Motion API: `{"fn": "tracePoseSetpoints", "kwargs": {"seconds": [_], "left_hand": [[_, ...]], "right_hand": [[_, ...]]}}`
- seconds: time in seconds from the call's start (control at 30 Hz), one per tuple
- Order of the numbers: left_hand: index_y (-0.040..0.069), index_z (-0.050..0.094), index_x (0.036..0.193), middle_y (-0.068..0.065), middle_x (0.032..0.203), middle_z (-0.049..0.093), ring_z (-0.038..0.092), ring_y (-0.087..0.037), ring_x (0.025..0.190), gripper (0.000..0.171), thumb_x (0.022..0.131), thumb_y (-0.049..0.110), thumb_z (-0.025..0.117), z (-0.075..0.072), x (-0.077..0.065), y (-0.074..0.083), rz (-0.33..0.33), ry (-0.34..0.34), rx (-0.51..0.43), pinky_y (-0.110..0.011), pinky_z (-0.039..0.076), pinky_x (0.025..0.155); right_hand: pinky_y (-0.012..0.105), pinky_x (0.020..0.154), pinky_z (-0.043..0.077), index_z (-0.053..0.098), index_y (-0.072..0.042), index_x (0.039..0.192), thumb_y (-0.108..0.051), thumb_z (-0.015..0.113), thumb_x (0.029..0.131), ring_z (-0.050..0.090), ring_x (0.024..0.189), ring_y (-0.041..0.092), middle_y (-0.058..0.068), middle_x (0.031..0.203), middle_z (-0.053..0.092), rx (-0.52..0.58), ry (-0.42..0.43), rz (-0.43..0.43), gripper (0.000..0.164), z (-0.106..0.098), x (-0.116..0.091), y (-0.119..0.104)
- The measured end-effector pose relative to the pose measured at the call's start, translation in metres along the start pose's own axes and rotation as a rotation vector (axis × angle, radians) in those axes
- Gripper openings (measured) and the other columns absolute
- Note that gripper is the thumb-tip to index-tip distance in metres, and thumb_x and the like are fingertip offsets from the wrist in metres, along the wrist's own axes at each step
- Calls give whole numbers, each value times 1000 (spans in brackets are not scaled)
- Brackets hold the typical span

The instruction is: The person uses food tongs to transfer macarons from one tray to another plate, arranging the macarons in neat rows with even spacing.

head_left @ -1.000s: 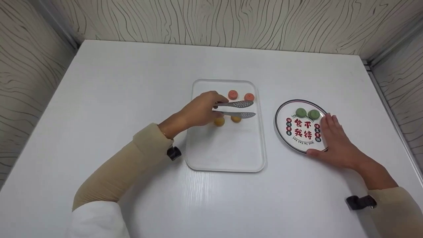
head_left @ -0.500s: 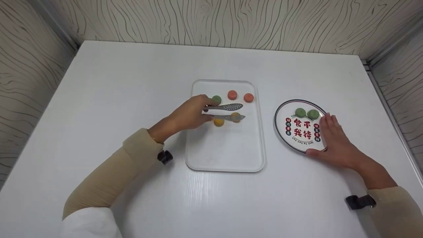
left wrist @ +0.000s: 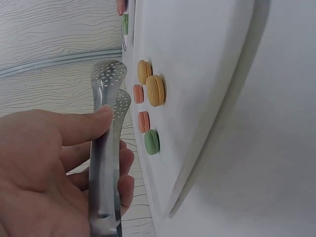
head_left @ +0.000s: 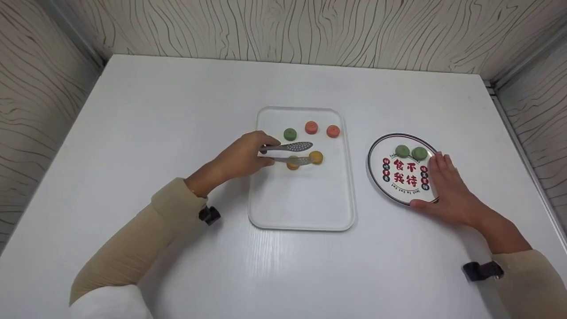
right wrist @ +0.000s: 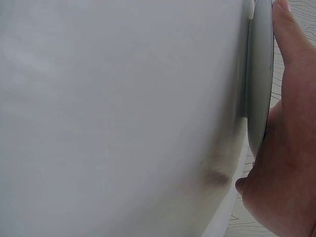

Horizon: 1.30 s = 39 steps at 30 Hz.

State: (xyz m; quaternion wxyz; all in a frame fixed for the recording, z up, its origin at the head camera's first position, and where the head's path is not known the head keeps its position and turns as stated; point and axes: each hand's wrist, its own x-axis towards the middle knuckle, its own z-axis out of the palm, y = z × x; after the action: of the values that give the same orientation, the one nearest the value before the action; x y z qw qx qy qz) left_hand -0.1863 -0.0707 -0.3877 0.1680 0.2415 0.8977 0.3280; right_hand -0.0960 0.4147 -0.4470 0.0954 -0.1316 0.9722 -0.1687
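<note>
My left hand holds metal tongs with perforated tips, their two arms apart and nothing between them. The tongs hang over a white tray, overlapping one yellow macaron in the head view. Beside it lies a second yellow macaron. Farther back on the tray are a green macaron and two coral ones, a middle one and a right one. My right hand rests at the right rim of a round plate, fingers straight. Two green macarons sit on that plate.
Everything stands on a white table. Wood-grain patterned panels enclose its back and sides. A strip of tabletop separates tray and plate. Black wrist mounts sit on both sleeves.
My left hand has drawn back to the left with the tongs still apart. The green macaron on the tray, hidden at first, has come into view. My right hand has stayed at the plate.
</note>
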Motion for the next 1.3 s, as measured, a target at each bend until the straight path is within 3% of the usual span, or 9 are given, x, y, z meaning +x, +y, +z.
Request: {"fn": "tracePoseSetpoints", "kwargs": {"seconds": [0.17, 0.77, 1.3], "left_hand": [[0, 66, 131, -15, 122, 66, 61, -28, 110, 39, 93, 3, 73, 0, -4, -7, 14, -2, -1, -40, 50, 95], [-2, 65, 131, -17, 121, 65, 60, -27, 107, 39, 93, 3, 73, 0, -14, -27, -36, 6, -17, -42, 50, 96], [-1, 65, 132, -16, 123, 66, 61, -28, 115, 41, 93, 4, 73, 2, -14, -30, -31, -1, 35, -42, 49, 101]], "right_hand": [[47, 121, -14, -6, 13, 156, -49, 73, 90, -19, 151, 45, 35, 163, -12, 5, 1, -1, 120, 0, 0, 1], [49, 121, -14, -7, 14, 155, -50, 72, 90, -19, 150, 46, 35, 162, -13, 13, -4, 4, 120, 0, 0, 0], [46, 121, -14, -6, 13, 156, -51, 72, 90, -18, 151, 45, 36, 162, -11, -10, -6, 15, 121, 1, 1, -1]]}}
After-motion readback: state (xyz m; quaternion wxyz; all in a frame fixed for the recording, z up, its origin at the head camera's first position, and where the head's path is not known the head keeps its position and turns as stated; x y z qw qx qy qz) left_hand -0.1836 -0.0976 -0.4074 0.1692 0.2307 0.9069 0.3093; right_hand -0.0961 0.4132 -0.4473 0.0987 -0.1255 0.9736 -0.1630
